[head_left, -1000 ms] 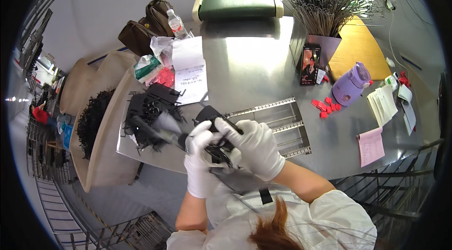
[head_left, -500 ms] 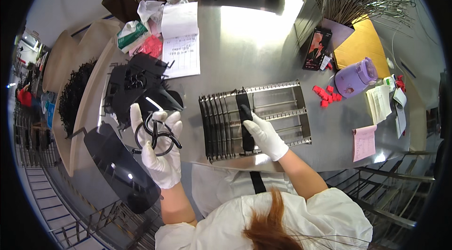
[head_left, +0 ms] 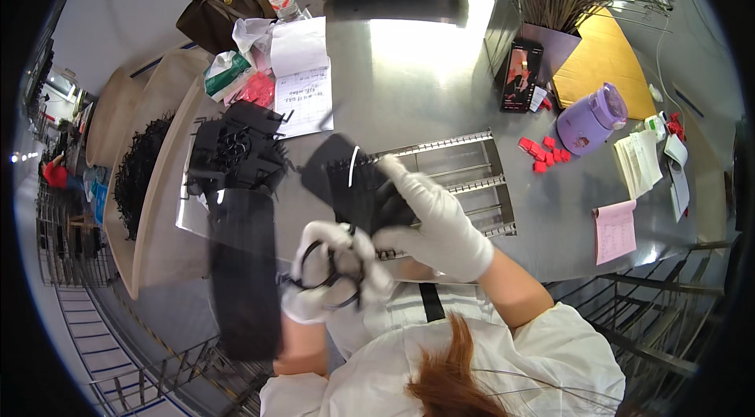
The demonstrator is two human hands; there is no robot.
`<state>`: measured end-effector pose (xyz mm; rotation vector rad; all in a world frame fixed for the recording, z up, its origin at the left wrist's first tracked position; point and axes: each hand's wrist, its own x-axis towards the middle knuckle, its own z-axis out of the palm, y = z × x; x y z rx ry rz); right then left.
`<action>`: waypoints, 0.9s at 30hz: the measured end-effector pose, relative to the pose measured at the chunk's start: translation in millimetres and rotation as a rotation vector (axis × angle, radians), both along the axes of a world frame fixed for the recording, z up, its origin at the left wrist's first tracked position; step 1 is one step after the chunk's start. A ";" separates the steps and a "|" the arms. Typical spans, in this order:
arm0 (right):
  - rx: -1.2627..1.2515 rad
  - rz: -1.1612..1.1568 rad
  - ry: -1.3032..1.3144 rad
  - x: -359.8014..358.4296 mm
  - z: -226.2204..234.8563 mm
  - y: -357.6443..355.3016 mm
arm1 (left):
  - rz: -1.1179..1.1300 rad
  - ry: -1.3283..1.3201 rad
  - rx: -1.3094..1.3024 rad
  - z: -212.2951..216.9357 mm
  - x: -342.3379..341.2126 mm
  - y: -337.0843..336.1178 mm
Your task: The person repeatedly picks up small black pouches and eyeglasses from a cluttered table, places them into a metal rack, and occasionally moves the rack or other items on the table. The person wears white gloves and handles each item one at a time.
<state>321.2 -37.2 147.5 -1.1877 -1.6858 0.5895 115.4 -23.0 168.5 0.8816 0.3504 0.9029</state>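
My left hand, in a white glove, is closed around a black piece with ring-like loops; motion blur hides its exact kind. Beside that wrist is a long dark glossy panel; whether the hand bears it I cannot make out. My right hand, also gloved, grips a dark curved plate with a bright white streak on it. This plate is over the left part of a metal slotted rack and hides that part. The two hands are close together, the right one slightly farther off.
A pile of black parts lies left of the rack, beside an open notebook. Red blocks, a purple bottle and a pink notepad are at right. A bin of thin metal rods stands behind.
My left hand has moved right and nearer to me with the looped piece. My right hand has shifted slightly left, lifting a dark plate over the rack. The long dark panel now hangs more upright.
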 end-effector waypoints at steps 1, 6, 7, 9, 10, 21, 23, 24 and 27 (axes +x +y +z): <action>0.149 -0.039 -0.147 -0.5 0.3 -1.6 | 0.044 0.041 -0.084 -1.8 10.6 -7.8; -0.167 0.162 -0.081 3.6 -4.6 -5.4 | -0.084 -0.295 -0.315 -22.7 24.0 -3.8; -0.261 0.259 0.150 9.3 -7.9 -3.8 | -0.233 -0.205 -0.095 -25.7 14.7 5.9; -0.951 0.555 0.631 20.7 -15.1 -8.7 | -0.458 -0.375 0.095 -33.3 -0.8 26.4; -0.827 0.354 0.695 25.1 -21.6 -8.2 | -0.389 -0.480 0.073 -33.3 -14.3 33.5; -0.697 -0.014 0.442 11.1 -95.3 -2.9 | -0.011 -0.390 -0.195 -50.1 -38.7 44.0; -0.678 -0.025 0.332 4.0 -85.9 0.8 | 0.084 -0.326 -0.278 -43.8 -35.8 36.0; -0.681 -0.039 0.166 -0.4 -77.6 4.1 | 0.084 -0.302 -0.285 -40.8 -33.2 34.0; -0.775 -0.099 -0.507 -10.3 -43.0 17.6 | -0.005 0.200 -0.111 -24.4 -30.4 28.5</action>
